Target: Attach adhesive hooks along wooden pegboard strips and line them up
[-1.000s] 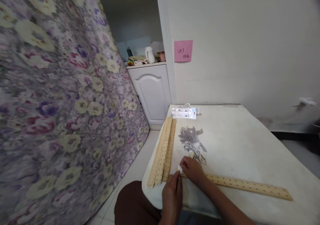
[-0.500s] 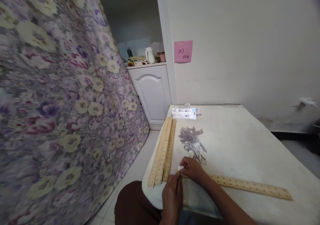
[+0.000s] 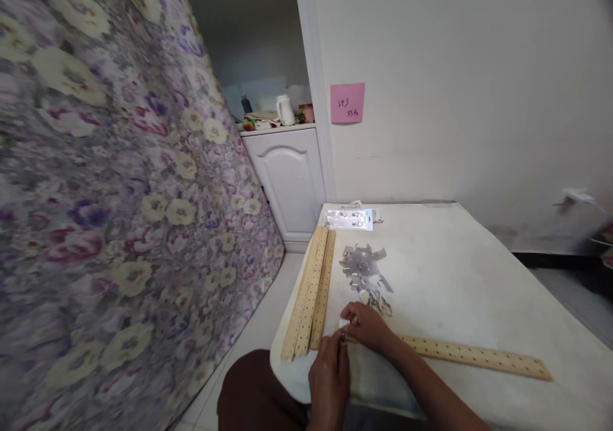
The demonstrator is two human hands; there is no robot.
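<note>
In the head view, the pale table (image 3: 460, 278) backs against the wall (image 3: 454, 99), its rounded near left corner close to the person's knee (image 3: 261, 389). Three perforated wooden strips (image 3: 314, 290) lie side by side along the left edge. Another perforated strip (image 3: 479, 356) runs along the near edge, its right end stopping short of the right edge; a broad stretch of tabletop spreads beyond it.

Both hands meet over this strip's left part. The right hand (image 3: 368, 329) pinches a small white piece (image 3: 343, 323) between its fingertips. The left hand (image 3: 328, 373) has its fingertips gathered just below that piece; whether they grip it, I cannot tell.

Just beyond the hands lies a heap of grey translucent pieces and small metal parts (image 3: 361, 265). At the far left corner, a clear package (image 3: 348, 219) contains small metal items. On the alcove shelf stand a white jug (image 3: 286, 111), its contents hidden, and a dark bottle (image 3: 246, 105).
</note>
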